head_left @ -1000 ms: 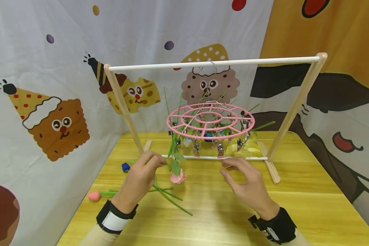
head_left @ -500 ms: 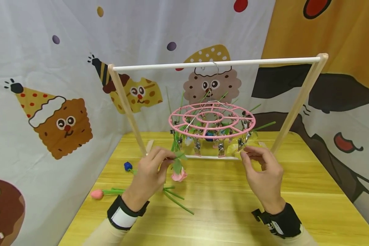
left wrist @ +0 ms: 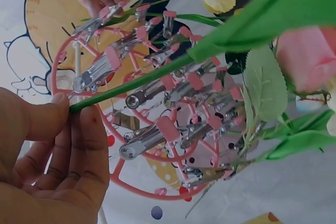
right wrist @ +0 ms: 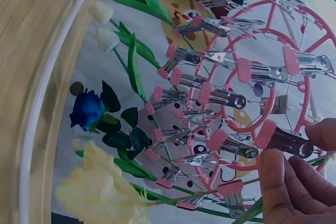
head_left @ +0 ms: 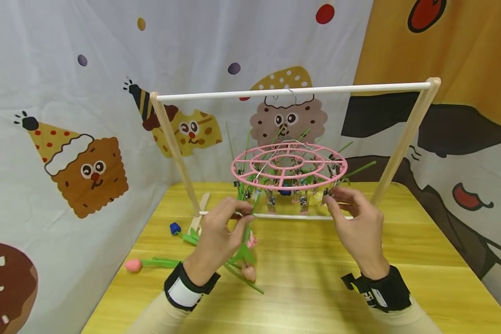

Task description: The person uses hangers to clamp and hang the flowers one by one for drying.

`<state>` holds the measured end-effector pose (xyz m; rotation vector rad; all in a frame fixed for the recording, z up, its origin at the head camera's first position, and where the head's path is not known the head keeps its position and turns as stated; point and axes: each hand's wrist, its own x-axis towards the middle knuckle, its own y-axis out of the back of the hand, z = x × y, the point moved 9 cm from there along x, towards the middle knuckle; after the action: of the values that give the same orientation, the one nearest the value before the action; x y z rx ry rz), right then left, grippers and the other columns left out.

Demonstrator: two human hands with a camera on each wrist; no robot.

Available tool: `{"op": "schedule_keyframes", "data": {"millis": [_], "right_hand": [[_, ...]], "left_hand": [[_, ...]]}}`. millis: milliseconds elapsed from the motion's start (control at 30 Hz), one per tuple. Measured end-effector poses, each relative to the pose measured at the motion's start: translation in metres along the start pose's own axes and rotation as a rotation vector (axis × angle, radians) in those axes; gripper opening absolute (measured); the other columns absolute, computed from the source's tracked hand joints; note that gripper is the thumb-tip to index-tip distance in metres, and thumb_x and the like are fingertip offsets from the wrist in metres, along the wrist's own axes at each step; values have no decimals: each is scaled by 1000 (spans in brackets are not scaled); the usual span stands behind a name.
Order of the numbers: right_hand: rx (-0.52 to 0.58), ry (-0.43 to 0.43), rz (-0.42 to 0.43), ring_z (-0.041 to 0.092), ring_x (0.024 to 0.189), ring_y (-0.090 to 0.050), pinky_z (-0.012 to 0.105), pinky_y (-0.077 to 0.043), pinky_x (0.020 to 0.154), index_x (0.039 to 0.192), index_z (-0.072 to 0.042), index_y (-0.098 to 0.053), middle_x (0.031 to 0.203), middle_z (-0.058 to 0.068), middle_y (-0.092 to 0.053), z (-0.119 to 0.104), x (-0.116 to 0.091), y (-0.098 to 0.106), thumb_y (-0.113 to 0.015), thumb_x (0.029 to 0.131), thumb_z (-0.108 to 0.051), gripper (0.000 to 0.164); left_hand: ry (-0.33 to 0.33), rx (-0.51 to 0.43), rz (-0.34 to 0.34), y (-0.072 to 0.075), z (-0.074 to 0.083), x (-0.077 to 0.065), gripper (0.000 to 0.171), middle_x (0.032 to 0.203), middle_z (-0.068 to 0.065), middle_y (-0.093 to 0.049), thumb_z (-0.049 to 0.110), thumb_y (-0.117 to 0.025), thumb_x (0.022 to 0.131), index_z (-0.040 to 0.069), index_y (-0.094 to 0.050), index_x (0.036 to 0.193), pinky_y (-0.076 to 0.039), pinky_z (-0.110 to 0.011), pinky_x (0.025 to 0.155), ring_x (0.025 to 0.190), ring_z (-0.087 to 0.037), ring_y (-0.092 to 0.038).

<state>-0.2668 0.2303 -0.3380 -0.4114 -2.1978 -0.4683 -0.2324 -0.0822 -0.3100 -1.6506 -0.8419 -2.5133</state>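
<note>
Beneath the left side of the pink round clip hanger (head_left: pixel 290 187), my left hand (head_left: pixel 217 236) pinches the end of a green stem. A peach tulip (head_left: pixel 249 272) hangs head down below that hand. In the left wrist view, the stem (left wrist: pixel 136 83) crosses in front of the clips, its end between thumb and fingertips. My right hand (head_left: pixel 359 227) is at the hanger's right rim. Its thumb and fingers pinch a metal clip (right wrist: pixel 286 140) with pink tips. A pink rose (head_left: pixel 252 240) hangs behind the left hand, partly hidden.
The hanger hooks on the white top bar (head_left: pixel 234 94) of a wooden stand. Clipped flowers include a blue rose (right wrist: pixel 86 109), a yellow flower (right wrist: pixel 100 182) and white tulips (right wrist: pixel 107 39). A blue flower (head_left: pixel 175 228) and a pink tulip (head_left: pixel 133 265) lie left on the table (head_left: pixel 309 297).
My left hand has moved right toward the hanger, bringing the peach tulip into view below it. My right hand has gone from the middle to a clip on the right rim.
</note>
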Motion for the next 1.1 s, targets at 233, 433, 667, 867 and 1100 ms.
{"op": "schedule_keyframes", "data": {"millis": [233,433,667,867,1100], "right_hand": [[48,-69,-82,-7,89,-76,6,-62,86,133,5,-83,105,23,-87,4,1,-8,-85,102,8,31],[98,-117,-160,4,90,-79,11,-64,84,139,2,-81,106,19,-87,1,4,-16,-83,104,6,35],[142,-134,-213,5,89,-82,14,-65,78,129,-1,-84,103,1,-86,0,7,-19,-84,106,2,24],[211,-167,-269,4,90,-85,17,-69,83,123,1,-84,103,-7,-87,-2,9,-23,-85,105,2,18],[259,-179,-338,9,88,-87,21,-71,82,121,1,-85,105,-8,-89,-7,9,-29,-83,103,8,19]], "left_hand": [[115,-43,29,-2,-6,-3,20,104,-12,-80,-2,-89,100,1,-78,116,-71,-23,82,95,-24,-82],[168,-122,62,-7,-8,-1,20,106,-11,-79,-2,-89,101,3,-78,116,-73,-25,82,96,-24,-82],[202,-222,85,-15,-7,2,19,105,-11,-78,-1,-88,102,4,-75,114,-75,-32,80,96,-24,-81],[226,-279,75,-25,-6,4,19,105,-12,-78,0,-88,103,4,-72,112,-75,-32,80,95,-24,-82],[236,-319,88,-31,-5,6,18,106,-14,-78,-2,-86,104,2,-70,111,-75,-34,80,96,-26,-82]]}}
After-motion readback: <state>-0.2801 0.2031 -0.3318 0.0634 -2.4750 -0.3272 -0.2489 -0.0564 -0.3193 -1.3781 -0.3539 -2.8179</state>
